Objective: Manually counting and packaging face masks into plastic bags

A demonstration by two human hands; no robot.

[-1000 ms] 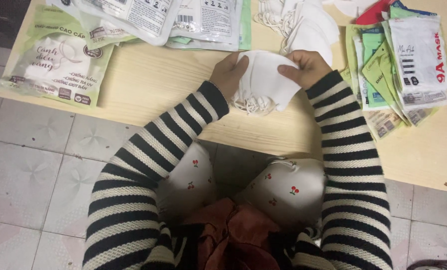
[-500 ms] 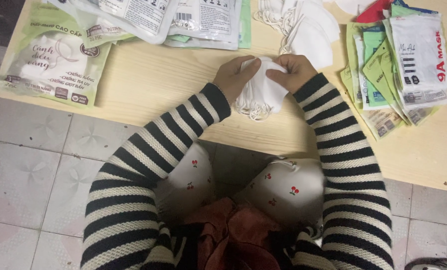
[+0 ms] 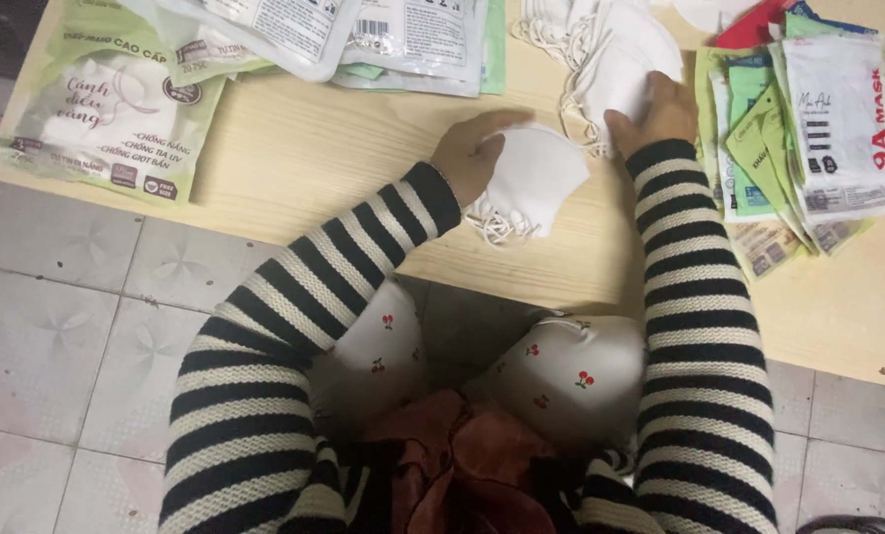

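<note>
On the wooden table (image 3: 314,158), a big green and white bag (image 3: 106,119) lies at the left edge; flat clear pouches (image 3: 363,35) lie at the top, and small green packets (image 3: 808,138) at the right. The left hand (image 3: 472,153) grips a stack of white masks (image 3: 531,178) near the table's front edge. The right hand (image 3: 655,109) rests with curled fingers on the pile of loose masks (image 3: 601,49).

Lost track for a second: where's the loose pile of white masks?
Head view, top centre-right of the wooden table: the mask pile lies under the right hand, left of the packets.
</note>
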